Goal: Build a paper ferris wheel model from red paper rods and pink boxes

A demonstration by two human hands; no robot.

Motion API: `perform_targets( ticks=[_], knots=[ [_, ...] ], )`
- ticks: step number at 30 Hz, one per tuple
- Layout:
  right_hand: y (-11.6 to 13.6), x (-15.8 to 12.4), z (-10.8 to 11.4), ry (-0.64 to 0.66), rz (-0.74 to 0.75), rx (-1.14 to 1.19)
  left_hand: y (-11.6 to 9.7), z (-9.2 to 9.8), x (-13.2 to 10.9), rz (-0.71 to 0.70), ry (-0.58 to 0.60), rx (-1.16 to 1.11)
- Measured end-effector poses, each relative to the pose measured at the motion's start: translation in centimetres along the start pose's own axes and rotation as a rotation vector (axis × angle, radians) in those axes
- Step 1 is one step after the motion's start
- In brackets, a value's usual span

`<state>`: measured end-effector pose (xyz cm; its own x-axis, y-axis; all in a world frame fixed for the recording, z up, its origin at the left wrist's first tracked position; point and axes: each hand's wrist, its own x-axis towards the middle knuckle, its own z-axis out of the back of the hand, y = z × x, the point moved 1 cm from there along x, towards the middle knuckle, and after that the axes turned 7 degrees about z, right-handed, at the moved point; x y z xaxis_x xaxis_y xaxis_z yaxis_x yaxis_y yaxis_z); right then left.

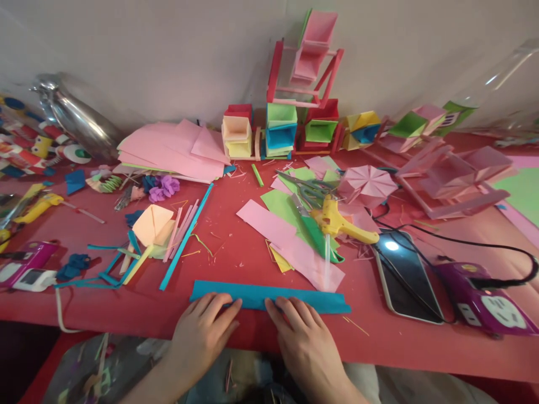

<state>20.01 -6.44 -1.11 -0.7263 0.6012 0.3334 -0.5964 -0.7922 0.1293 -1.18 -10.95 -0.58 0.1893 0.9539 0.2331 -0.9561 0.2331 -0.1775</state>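
Observation:
A folded strip of blue paper lies crosswise near the table's front edge. On the left half of its near edge, my left hand grips the paper between bent fingers and thumb. My right hand does the same on the right half, its thumb hidden beneath the fingers. Bare paper shows between the two hands and past both of them. Just beyond the strip, pink paper strips lie across green paper. A thin rolled blue paper stick rests at an angle to the left.
A yellow glue gun and scissors lie right of centre. Farther right are a phone and a purple power strip with black cables. Folded paper boxes and a pink paper stack line the wall beside a metal jug.

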Motion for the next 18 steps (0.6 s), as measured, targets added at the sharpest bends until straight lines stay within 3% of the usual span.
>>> perform_targets(
  ticks=[8, 14, 18],
  knots=[
    [-5.4, -5.1, 2.4, -0.066, -0.051, 0.246, 2.0, 0.1, 0.2, 0.010, -0.037, -0.260],
    [-4.8, -6.1, 2.2, -0.074, -0.047, 0.067, 1.7, -0.1, 0.5, 0.036, -0.064, -0.316],
    [-4.1, -5.7, 2.2, -0.112, -0.119, -0.028, 1.7, 0.1, 0.9, 0.050, -0.055, -0.349]
  ],
)
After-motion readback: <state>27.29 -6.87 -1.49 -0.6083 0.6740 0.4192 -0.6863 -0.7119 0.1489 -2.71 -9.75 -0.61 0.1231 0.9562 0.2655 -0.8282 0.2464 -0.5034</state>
